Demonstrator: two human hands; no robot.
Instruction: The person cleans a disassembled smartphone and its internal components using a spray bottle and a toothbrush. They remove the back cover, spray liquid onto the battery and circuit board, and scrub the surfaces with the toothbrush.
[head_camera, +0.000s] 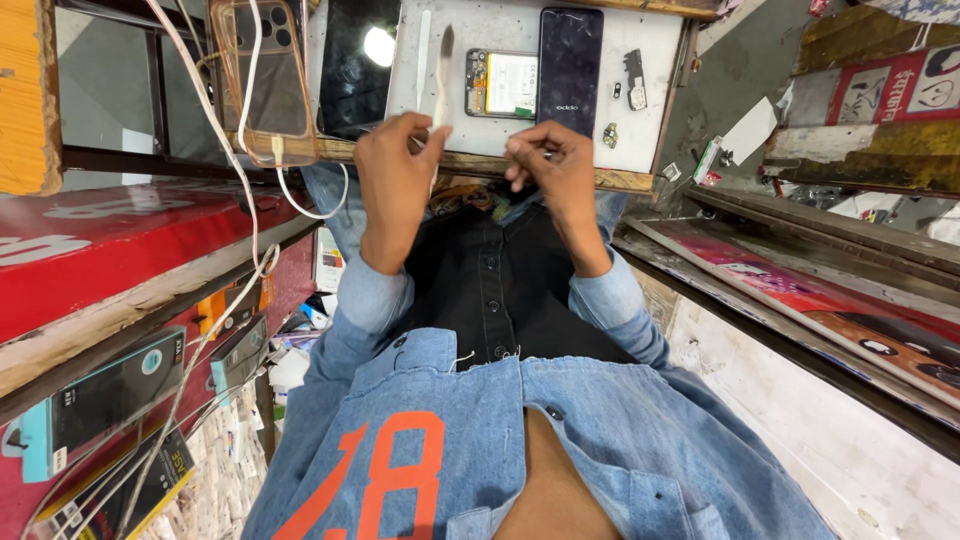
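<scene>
Two hands work at the near edge of a white tabletop (520, 30), where we see a phone repair under way. The left hand (395, 170) is closed around the handle of a brush (441, 70), its bristles pointing out over the tabletop beside an opened phone (500, 83) with its insides showing. The right hand (550, 165) has its fingers pinched together at the edge of the tabletop; we cannot tell what small thing, if any, it grips. We judge the step in hand to be cleaning or handling a small part by the opened phone, and the next move would call for a steady, fine pinch and light brush strokes. A dark phone (570, 65) lies face up just beside the opened one, with loose small parts (634, 80) to its side. A cased phone (265, 75) rests near a white cable (240, 190). No container shows on the tabletop.
</scene>
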